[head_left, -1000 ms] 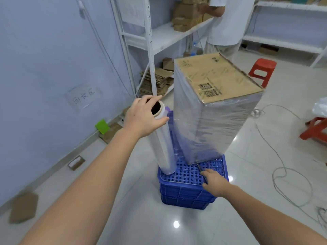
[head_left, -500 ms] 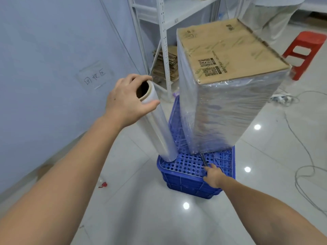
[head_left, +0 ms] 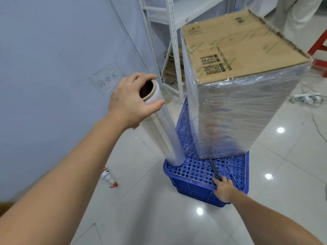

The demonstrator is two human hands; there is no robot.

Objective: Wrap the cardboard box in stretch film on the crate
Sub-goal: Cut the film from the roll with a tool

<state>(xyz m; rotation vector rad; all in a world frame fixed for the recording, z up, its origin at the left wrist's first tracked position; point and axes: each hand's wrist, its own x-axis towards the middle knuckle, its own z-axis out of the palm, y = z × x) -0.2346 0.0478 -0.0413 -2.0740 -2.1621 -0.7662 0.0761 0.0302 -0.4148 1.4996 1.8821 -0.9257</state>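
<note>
A tall cardboard box [head_left: 237,46] stands upright on an upturned blue crate [head_left: 198,170], its sides covered in clear stretch film and its brown top bare. My left hand [head_left: 129,101] grips the top end of a long stretch film roll [head_left: 168,137], whose lower end rests on the crate's near left corner, leaning beside the box. Film runs from the roll to the box. My right hand [head_left: 223,188] is at the crate's front edge, fingers on a thin dark tool [head_left: 214,168] lying on the crate top.
A blue wall is on the left. White metal shelving [head_left: 174,41] with flattened cardboard under it stands behind the crate. A plastic bottle [head_left: 108,176] lies on the tiled floor at left. A red stool [head_left: 320,48], cables and a person's legs are at the right back.
The view has come closer and tilted down onto the box. My left hand and the roll's top have shifted slightly toward the box; my right hand stays at the tool on the crate's front edge.
</note>
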